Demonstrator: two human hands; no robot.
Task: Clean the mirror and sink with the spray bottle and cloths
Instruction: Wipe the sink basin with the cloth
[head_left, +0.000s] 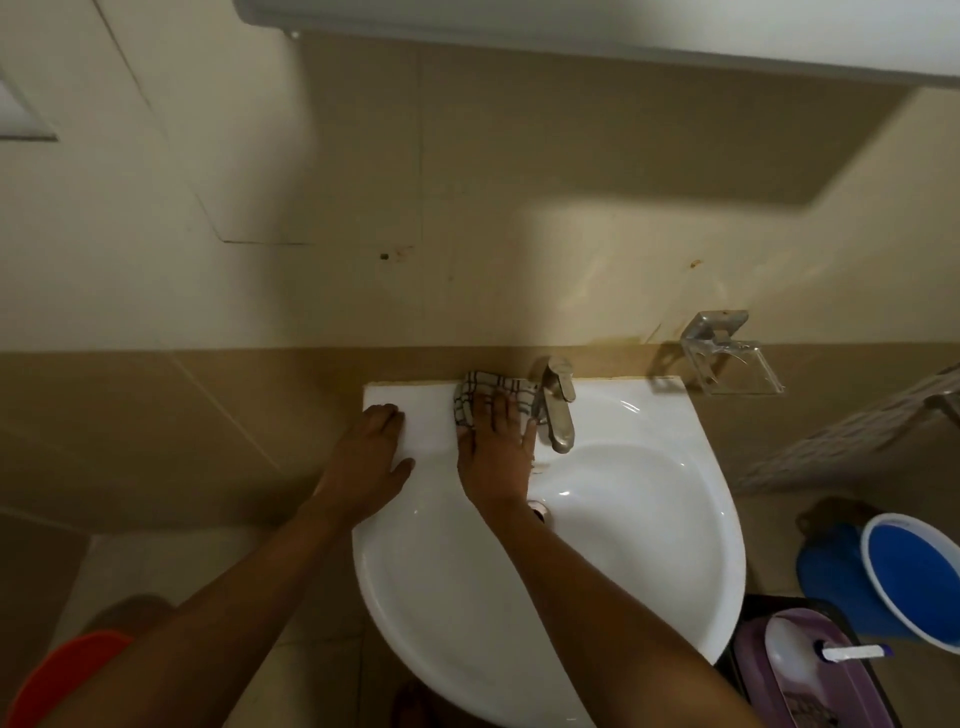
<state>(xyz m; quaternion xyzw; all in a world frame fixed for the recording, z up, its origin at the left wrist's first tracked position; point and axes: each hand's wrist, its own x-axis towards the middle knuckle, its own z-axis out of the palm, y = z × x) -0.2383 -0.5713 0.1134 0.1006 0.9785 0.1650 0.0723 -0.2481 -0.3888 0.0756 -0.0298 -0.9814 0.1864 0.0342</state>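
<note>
Right hand (493, 447) lies flat on the checked cloth (483, 397), fingers straight and spread, pressing it onto the back ledge of the white sink (649, 519). No curl round the fabric that I can see, so it is a press and not a grip. The cloth sits under and ahead of the fingertips: most of it bunches past them toward the wall, a strip shows at the left of the hand. Its right edge touches or nearly touches the base of the metal tap (558, 405); cannot tell which.

Left hand (371, 452) rests on the sink's left rim, near the back left corner, fingers relaxed and mostly straight, holding nothing. It is apart from the cloth, with bare white ledge between them.

Off the sink: clear soap holder (727, 358) on the wall at right, blue bucket (914, 577) on the floor below it, purple tub (810, 675) at lower right.
</note>
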